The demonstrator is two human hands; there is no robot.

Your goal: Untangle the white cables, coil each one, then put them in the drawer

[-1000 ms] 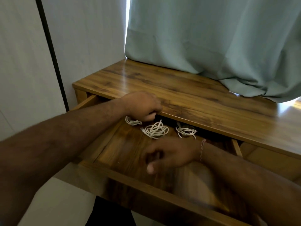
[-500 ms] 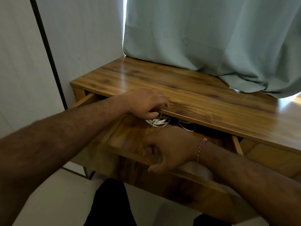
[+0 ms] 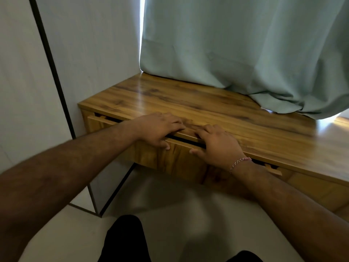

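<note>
The wooden drawer stands almost fully pushed in under the desk top, with only a thin dark gap along its upper edge. My left hand lies flat with its fingers on the desk's front edge and its thumb on the drawer front. My right hand, with a red-and-white thread on the wrist, rests beside it, fingers over the gap and thumb against the drawer front. The white cables are hidden inside the drawer.
A pale green curtain hangs behind the desk and drapes onto its right part. A white wall with a black vertical strip borders the desk on the left. My dark-clad legs are below, over a light floor.
The drawer has slid from wide open to almost shut, hiding the coiled cables. My left hand came out of the drawer onto the desk edge and my right hand moved up to the drawer front.
</note>
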